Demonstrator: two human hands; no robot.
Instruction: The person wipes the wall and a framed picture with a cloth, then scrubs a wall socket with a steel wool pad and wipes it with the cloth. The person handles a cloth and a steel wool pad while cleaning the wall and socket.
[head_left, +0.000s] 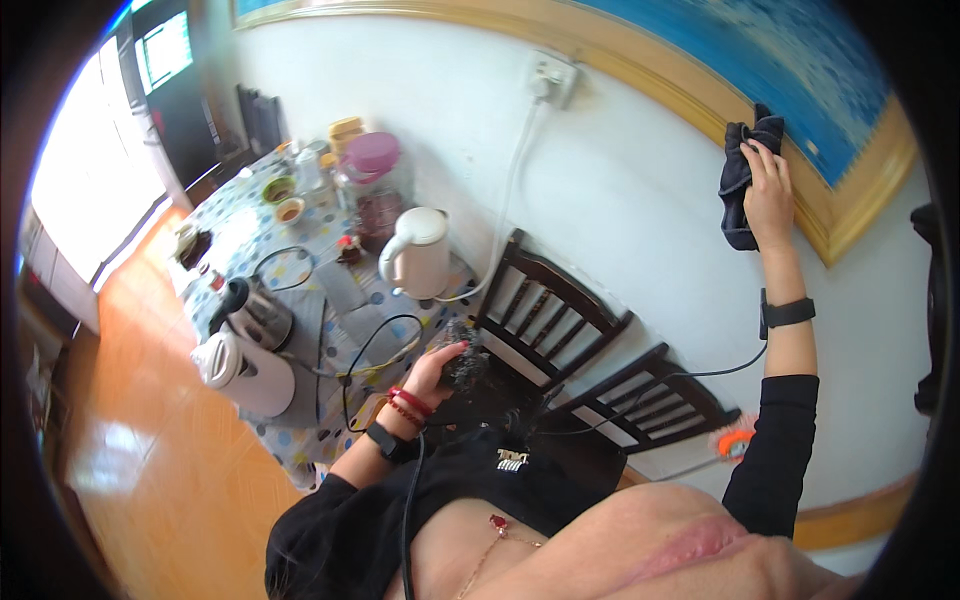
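My right hand (769, 191) is raised at the upper right and presses a folded dark cloth (739, 191) against the lower edge of a gilded picture frame (817, 199). The frame hangs on the white wall and surrounds a blue painting (795, 82). Lower down, near the table's edge, my left hand (433, 373) grips a dark grey, fluffy bundle (466, 358); its exact kind is unclear. Black cables run from the bands on both wrists.
Two dark wooden chairs (551, 315) stand along the wall. A dotted tablecloth (281, 442) covers a table holding a white kettle (420, 251), a pale kettle (251, 379), a steel kettle (259, 315) and a purple-lidded jar (373, 154). A white cord (512, 187) hangs from the wall socket (553, 79).
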